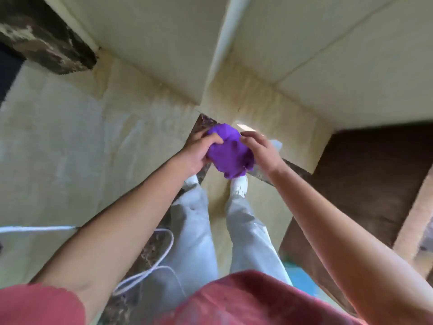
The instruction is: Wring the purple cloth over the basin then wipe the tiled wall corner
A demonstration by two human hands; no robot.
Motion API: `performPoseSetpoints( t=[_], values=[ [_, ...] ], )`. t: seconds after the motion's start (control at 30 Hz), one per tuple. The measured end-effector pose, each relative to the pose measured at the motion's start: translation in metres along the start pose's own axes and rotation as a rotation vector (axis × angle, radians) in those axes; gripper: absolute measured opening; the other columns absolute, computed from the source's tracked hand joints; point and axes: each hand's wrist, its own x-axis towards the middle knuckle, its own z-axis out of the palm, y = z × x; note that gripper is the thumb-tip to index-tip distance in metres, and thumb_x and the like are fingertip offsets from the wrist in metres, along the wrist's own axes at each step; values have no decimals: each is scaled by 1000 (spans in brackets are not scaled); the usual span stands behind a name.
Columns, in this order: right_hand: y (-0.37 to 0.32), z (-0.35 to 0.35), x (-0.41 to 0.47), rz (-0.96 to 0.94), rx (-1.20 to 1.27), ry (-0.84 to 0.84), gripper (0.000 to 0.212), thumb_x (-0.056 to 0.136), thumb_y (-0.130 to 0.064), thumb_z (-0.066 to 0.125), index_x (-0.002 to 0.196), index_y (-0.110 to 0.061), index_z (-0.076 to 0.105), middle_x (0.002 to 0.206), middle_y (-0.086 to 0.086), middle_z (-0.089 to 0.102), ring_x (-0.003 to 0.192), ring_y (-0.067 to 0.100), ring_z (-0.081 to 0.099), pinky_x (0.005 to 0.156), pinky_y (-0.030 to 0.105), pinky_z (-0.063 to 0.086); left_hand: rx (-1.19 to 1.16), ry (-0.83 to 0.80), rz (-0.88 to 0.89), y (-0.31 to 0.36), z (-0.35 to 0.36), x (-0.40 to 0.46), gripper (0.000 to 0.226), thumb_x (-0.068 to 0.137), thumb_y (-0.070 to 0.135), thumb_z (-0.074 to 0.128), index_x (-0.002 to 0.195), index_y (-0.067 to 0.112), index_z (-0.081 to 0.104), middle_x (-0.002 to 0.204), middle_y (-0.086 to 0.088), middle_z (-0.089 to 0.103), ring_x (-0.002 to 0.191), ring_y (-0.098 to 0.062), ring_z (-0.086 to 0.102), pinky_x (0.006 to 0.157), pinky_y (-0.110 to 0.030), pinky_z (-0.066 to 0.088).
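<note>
A bunched purple cloth [230, 152] hangs between my two hands, above my feet. My left hand [199, 152] grips its left side with fingers curled into the fabric. My right hand [260, 150] holds the right side, fingers resting over the top of the cloth. Straight ahead stands the tiled wall corner [225, 66], cream tiles with yellowish stains low down where the two walls meet. No basin is clearly in view; a blue patch [298, 277] shows low right behind my right leg, and what it is cannot be told.
A dark speckled floor strip [201, 123] runs along the wall base. A white cable [152, 266] loops by my left leg. A dark wooden door [375, 179] stands at the right. A worn dark frame [44, 36] sits upper left.
</note>
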Motion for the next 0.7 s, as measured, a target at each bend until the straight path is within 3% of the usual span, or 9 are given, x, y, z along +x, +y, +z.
performPoseSetpoints(
  t=[0.1,0.2,0.3,0.37,0.5,0.6,0.7],
  values=[
    [53,-26,-42,180,192,208,27,95,-35,64,115,-17,63,95,5,63,56,17,52,61,31,45,178,-70,-46,-30,43,-12,38,58,7,61,95,17,65,76,-5,58,66,-18,52,53,-23,36],
    [100,-51,-85,265,416,284,26,95,-47,60,102,-23,65,97,1,63,72,19,58,68,38,52,230,-186,-42,-77,83,-20,34,54,0,54,85,11,63,80,-11,56,74,-24,52,62,-28,39],
    [153,-60,-121,233,724,272,38,94,-54,58,109,-23,71,112,3,74,93,27,71,73,44,56,295,-259,-86,-123,105,-32,32,54,-2,53,82,9,62,86,-16,55,89,-27,49,73,-34,41],
    [202,-57,-149,185,959,252,44,95,-56,56,116,-20,71,123,10,73,106,32,70,80,46,56,335,-298,-110,-157,113,-43,32,48,-1,55,79,9,60,89,-16,55,93,-28,48,80,-38,41],
    [305,-33,-211,128,1257,274,56,97,-55,53,131,-11,62,126,20,69,93,38,71,75,55,58,569,-430,-169,-239,130,-73,66,39,7,59,105,4,58,103,-18,48,95,-30,45,86,-42,37],
    [368,-32,-264,74,1390,443,62,90,-47,66,134,-3,57,127,21,67,107,39,65,89,53,55,766,-562,-214,-292,160,-115,57,53,8,64,110,8,64,109,-15,56,99,-29,51,85,-37,42],
    [415,-42,-318,-3,1480,658,41,89,-28,70,124,-10,57,109,11,69,102,30,64,90,45,54,921,-724,-274,-344,190,-150,55,78,32,73,131,30,59,131,-1,64,111,-19,65,89,-33,54]
  ],
)
